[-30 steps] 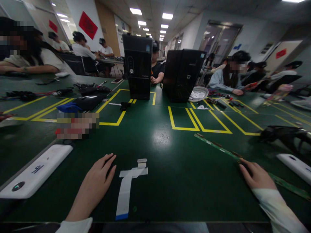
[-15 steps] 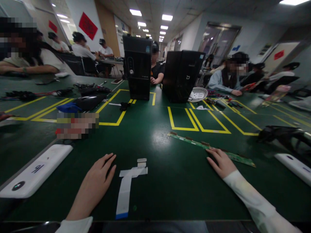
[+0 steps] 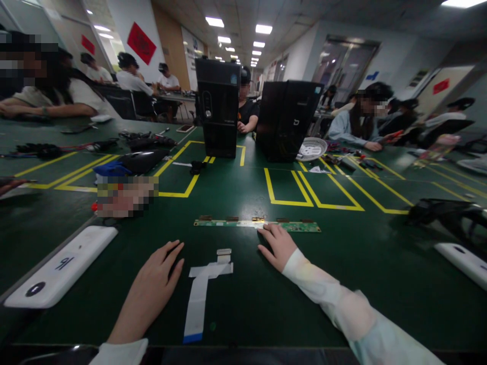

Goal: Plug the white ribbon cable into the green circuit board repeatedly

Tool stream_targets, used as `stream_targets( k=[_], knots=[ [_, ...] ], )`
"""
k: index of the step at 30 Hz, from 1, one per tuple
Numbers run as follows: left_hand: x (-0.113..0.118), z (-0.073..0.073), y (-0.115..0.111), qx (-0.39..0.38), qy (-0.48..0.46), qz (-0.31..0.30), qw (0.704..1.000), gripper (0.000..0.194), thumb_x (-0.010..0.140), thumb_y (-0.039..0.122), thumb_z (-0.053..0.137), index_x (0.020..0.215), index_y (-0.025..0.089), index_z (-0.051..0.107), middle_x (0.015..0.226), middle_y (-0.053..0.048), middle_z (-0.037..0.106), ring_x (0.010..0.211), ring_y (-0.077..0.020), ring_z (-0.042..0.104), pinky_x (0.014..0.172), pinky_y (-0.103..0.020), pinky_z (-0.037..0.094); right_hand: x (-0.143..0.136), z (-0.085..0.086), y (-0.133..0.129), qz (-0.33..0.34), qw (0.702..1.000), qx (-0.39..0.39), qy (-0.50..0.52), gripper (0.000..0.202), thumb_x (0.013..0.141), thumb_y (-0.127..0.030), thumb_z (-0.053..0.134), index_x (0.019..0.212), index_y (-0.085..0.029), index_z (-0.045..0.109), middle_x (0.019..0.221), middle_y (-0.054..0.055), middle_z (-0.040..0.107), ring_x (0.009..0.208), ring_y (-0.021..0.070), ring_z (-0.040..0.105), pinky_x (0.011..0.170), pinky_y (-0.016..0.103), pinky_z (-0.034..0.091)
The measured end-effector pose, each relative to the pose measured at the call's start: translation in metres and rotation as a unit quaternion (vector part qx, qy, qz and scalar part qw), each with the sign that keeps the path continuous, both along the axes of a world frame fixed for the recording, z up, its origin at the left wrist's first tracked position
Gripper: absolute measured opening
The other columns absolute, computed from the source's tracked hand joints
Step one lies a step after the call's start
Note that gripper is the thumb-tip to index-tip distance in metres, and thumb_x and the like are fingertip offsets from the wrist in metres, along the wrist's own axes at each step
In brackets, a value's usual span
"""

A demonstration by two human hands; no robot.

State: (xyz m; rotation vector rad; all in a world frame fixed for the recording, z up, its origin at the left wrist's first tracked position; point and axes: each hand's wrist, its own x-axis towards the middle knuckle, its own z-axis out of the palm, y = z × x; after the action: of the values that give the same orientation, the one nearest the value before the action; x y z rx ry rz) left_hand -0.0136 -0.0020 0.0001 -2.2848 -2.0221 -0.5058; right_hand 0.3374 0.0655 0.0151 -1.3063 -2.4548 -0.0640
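Observation:
A long, narrow green circuit board (image 3: 222,223) lies across the middle of the green table, with brown connectors along its far edge. The fingertips of my right hand (image 3: 279,247) rest on its near edge, right of its middle; the thumb is spread away. My left hand (image 3: 154,281) lies palm down on the table, fingers stretched out and nothing in it. Just to its right is a white flat ribbon cable (image 3: 198,299), bent into a T shape, with a blue end toward me and a connector at its far end.
White numbered power-bank-like cases lie left (image 3: 63,266) and right (image 3: 462,261). Two black computer towers (image 3: 220,111) stand beyond yellow tape outlines. A white basket (image 3: 312,149), loose cables (image 3: 40,150) and a blue-and-black item (image 3: 131,163) are on the table. Several people sit around.
My right hand has moved left, sliding the circuit board with it. The board has turned from slanting to lying straight across. My left hand and the ribbon cable have stayed put.

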Motion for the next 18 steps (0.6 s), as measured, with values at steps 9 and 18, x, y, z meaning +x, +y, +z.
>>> stream_targets(
  k=[9,18],
  knots=[
    [0.002,0.002,0.0,0.013,-0.003,-0.004,1.0,0.054,0.093,0.046,0.035,0.132,0.015,0.056,0.136,-0.016,0.056,0.124,-0.0304,0.053,0.104,-0.05,0.044,-0.05,0.004,-0.012,0.003,0.999,-0.04,-0.004,0.052,0.092,-0.048,0.046,0.131,-0.013,0.054,0.13,0.019,0.052,0.124,0.0352,0.042,0.104,0.057,0.036],
    [0.002,0.005,-0.001,0.005,-0.013,0.004,1.0,0.054,0.092,0.046,0.036,0.131,0.015,0.057,0.136,-0.015,0.056,0.123,-0.0306,0.054,0.103,-0.05,0.045,-0.05,0.001,-0.008,0.048,0.998,-0.04,0.015,0.053,0.092,-0.044,0.048,0.136,-0.015,0.048,0.137,0.018,0.048,0.131,0.0323,0.038,0.109,0.056,0.032]
  ],
)
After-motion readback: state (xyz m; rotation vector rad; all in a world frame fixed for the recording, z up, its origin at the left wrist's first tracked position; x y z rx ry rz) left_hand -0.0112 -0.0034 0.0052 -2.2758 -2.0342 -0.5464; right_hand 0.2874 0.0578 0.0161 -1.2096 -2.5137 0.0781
